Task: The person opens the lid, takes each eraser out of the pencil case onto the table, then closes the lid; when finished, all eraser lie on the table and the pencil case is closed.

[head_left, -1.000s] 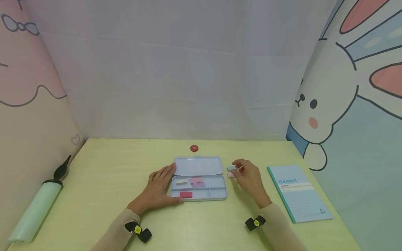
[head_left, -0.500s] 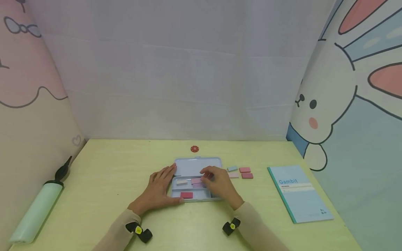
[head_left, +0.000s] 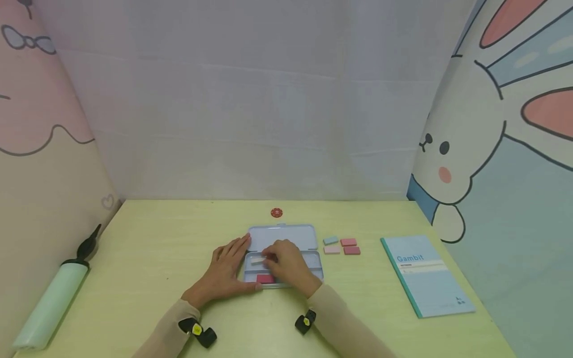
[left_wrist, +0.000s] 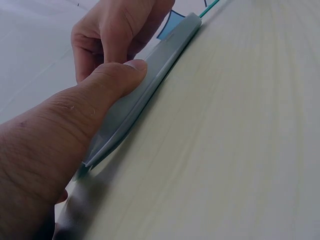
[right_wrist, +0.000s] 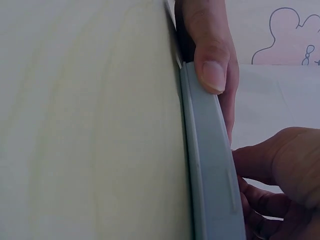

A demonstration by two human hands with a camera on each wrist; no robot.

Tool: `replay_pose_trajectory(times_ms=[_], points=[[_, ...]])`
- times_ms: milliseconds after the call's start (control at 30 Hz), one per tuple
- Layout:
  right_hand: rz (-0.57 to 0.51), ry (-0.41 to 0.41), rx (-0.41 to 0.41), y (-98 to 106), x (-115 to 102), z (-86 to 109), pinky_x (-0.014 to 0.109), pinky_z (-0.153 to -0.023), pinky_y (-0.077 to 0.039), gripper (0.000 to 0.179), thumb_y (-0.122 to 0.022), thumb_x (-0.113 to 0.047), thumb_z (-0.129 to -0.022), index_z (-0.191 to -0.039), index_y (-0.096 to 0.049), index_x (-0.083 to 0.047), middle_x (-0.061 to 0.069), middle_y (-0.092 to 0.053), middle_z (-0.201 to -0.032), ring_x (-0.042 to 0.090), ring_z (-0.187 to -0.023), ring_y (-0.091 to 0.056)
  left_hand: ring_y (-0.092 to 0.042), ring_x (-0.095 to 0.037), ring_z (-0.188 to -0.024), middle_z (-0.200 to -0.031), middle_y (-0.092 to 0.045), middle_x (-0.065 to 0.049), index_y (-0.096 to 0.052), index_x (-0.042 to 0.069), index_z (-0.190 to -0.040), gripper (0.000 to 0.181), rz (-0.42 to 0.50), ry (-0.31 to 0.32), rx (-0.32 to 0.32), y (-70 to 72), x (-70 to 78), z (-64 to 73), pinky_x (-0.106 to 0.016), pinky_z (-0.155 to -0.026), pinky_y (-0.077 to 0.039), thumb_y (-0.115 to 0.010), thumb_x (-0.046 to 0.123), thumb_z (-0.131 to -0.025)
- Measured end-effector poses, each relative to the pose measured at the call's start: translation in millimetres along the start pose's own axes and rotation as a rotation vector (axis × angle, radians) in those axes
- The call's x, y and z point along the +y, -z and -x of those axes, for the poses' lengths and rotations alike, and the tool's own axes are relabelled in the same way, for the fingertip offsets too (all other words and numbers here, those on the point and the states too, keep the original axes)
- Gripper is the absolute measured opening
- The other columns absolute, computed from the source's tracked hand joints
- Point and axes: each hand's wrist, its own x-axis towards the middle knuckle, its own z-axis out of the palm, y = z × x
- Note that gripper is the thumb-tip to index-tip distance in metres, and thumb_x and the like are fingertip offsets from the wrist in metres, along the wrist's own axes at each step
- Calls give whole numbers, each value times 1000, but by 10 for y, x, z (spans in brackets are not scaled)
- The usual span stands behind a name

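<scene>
An open light-blue pencil case point(head_left: 286, 233) lies mid-table, lid folded back. My left hand point(head_left: 224, 273) holds its left side, thumb against the front wall point(right_wrist: 207, 145) and fingers along the left edge. My right hand point(head_left: 291, 263) reaches into the back compartment, thumb and index fingertips at the right end of a small white block point(head_left: 257, 260); I cannot tell whether they pinch it. A dark pink block point(head_left: 265, 279) lies in the front compartment. The right hand hides the pink and purple blocks' spot. In the right wrist view, its curled fingers point(right_wrist: 265, 205) are behind the case wall.
Right of the case lie a light-blue block point(head_left: 331, 240), a pale pink block point(head_left: 332, 250), a pink block point(head_left: 348, 242) and a darker pink block point(head_left: 351, 251). Farther right is a notebook point(head_left: 427, 276). A red poker chip point(head_left: 276, 213) lies behind; a green pump point(head_left: 53, 303) is far left.
My right hand has moved left from the loose blocks, over the case's right side, to the white block. Both front loose blocks are uncovered. My left hand stays in place.
</scene>
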Motion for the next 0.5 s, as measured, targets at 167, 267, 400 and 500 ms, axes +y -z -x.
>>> replay_pose_trajectory(times_ms=[167,267,400,500], points=[[68,-1,8,-23,-29,-22,31,-79,-49,16,-83,-11,-89,-104,-86,-9,2,-75,-84,16,-82,-61,-30,-37,-164,-181,-26,-6,-28,10,-171,127,-11,-8,10,-8,-5,-2,-69,-122,-26,-79,78,-76],[93,-12,3,-35,-33,-32,29,-77,-47,14,-83,-12,-88,-103,-86,-11,0,-73,-83,13,-80,-58,-30,-37,-164,-181,-26,-6,-28,10,-171,127,-4,-9,9,-9,-8,-1,-68,-122,-26,-79,78,-76],[94,-39,-9,-39,-43,-39,28,-76,-45,12,-83,-13,-90,-101,-86,-12,0,-73,-83,11,-79,-56,-29,-38,-164,-181,-26,-6,-28,10,-171,127,-3,-2,2,-11,-11,-1,-69,-122,-25,-79,78,-76],[74,-54,-16,-31,-54,-39,28,-78,-44,10,-82,-14,-91,-101,-86,-12,0,-73,-84,11,-81,-56,-29,-37,-164,-181,-26,-6,-28,11,-171,127,-7,5,-2,-15,-13,-3,-69,-123,-25,-78,79,-76]])
